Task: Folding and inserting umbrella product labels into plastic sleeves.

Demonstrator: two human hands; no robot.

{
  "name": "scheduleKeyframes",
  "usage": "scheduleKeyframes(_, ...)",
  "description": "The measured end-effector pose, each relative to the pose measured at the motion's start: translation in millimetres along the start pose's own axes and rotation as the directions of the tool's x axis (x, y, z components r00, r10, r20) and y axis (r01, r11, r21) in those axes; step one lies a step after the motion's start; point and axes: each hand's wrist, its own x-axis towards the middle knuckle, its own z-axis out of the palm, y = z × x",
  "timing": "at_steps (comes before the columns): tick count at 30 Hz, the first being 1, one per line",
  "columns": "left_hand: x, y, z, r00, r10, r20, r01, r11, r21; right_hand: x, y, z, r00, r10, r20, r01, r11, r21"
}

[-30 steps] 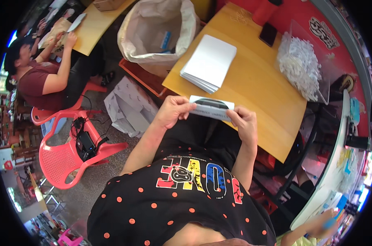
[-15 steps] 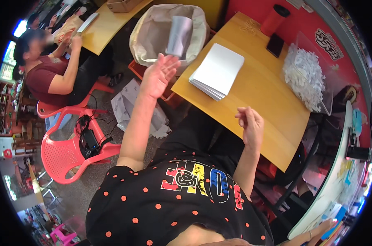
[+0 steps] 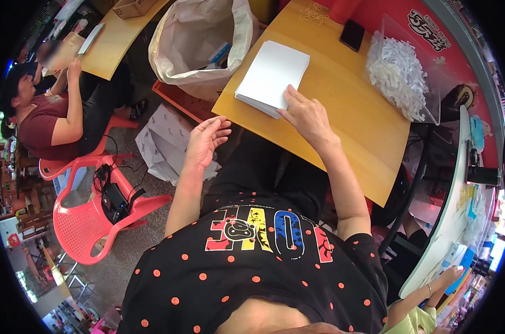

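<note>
Fingers (image 3: 298, 96) of the right hand (image 3: 311, 118) touch the white paper stack's (image 3: 273, 73) right edge on the wooden surface (image 3: 355, 128); whether they grip a sheet cannot be told. The left hand (image 3: 203, 146), empty, curls loosely near the surface's edge.

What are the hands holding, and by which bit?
The left hand holds nothing. The right hand is at the papers' right edge; whether it grips any cannot be told.
</note>
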Motion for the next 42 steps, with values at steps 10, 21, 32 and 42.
scheduleKeyframes(10, -3, -2, 19, 0.998, -0.01, 0.063, 0.011, 1.0, -0.008, -8, -7, 24, 0.975, -0.079, -0.208, 0.088, 0.996, 0.034)
scheduleKeyframes(21, 8, 24, 49, 0.939, -0.069, 0.338, 0.208, 0.895, -0.395, -43, -46, -49, 0.948, -0.204, -0.246, 0.273, 0.917, 0.291)
scheduleKeyframes(32, -41, 34, 85, 0.837, 0.272, 0.475, -0.412, 0.884, 0.22, -68, -43, -48, 0.827, 0.536, 0.171, -0.221, 0.029, 0.975)
scheduleKeyframes(42, -40, 42, 81, 0.422, 0.359, 0.833, -0.905, 0.21, 0.369, -67, -33, -19, 0.776, 0.499, 0.386, -0.343, -0.181, 0.922)
